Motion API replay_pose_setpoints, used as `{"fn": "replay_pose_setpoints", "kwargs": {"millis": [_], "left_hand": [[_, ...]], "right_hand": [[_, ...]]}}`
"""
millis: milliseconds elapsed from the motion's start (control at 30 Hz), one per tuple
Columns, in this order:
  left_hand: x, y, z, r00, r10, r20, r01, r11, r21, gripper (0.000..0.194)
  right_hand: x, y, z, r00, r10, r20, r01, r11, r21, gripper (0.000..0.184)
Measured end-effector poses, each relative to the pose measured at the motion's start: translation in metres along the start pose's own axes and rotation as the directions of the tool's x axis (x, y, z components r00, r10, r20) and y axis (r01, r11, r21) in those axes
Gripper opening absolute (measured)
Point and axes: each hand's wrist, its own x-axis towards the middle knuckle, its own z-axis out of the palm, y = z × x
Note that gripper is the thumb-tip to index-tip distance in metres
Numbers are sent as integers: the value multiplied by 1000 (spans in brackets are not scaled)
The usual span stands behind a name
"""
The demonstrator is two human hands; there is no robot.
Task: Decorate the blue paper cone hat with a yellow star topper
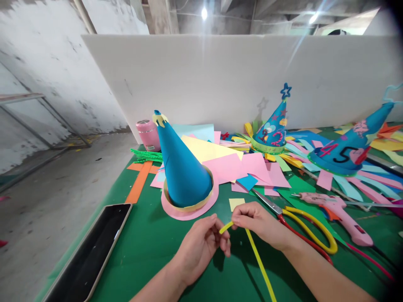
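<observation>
A yellow pipe cleaner (258, 259) is pinched near its upper end between the thumb and fingers of my right hand (256, 220). Its short bent tip points left, while the long part runs down toward the bottom edge of the view. My left hand (201, 247) is beside that tip, palm turned inward, with loosely curled fingers that are apart; the tip is at its fingers without a visible grip. Just beyond my hands stands a blue paper cone hat (185, 167) with a pink and yellow brim (189, 213) and a jagged yellow paper band near its point.
Right of my hands lie scissors (310, 228) and a pink glue gun (338, 209). A phone (94, 251) is at the left edge. Behind are green pipe cleaners (146, 156), a pink jar (147, 135), coloured paper (226, 167) and decorated hats (271, 130). A white board (201, 79) backs the table.
</observation>
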Motion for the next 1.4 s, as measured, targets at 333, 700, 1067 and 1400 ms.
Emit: {"fn": "replay_pose_setpoints", "kwargs": {"millis": [333, 700, 1067, 1400], "left_hand": [[0, -2, -5, 998, -26, 53, 29, 998, -47, 21], [-2, -1, -5, 965, -83, 247, 104, 992, -70, 13], [-5, 1, -4, 966, -109, 234, 120, 992, -35, 14], [-3, 15, -5, 987, 27, 159, -8, 993, -122, 20]], "right_hand": [[-1, 0, 6, 981, 149, 122, -178, 944, 277, 14], [-2, 4, 8, 964, 177, 200, -240, 905, 350, 14], [-1, 4, 6, 977, 148, 156, -194, 918, 346, 26], [-2, 4, -4, 956, 83, 281, -176, 929, 326, 30]]}}
